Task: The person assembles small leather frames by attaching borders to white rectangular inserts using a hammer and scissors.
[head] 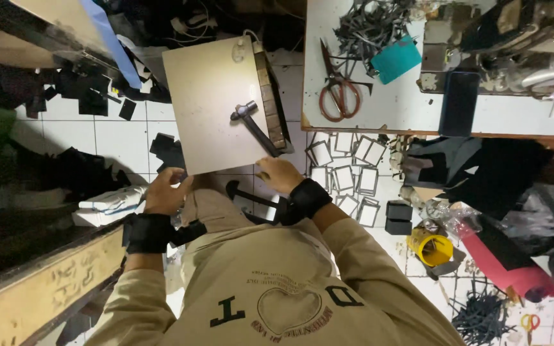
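Pale beige board (209, 102) rests across the person's lap, its near edge at the knees, and both hands meet it there. The left hand (165, 192) curls at the near left corner, fingers closed around something dark that I cannot make out; the right hand (279, 174) sits on the near right corner, fingers bent on the edge, though whether they clamp it I cannot tell. A hammer (254, 126) lies on the board toward its right edge, head pointing to the far left, handle running to the near right, so its grip end lies just beyond the right hand, which is the nearer. Past the board's right side, black-edged rectangular pieces (347, 173) lie on the tiled floor (123, 138), and red-handled scissors (338, 90) sit on the white worktable (405, 112).
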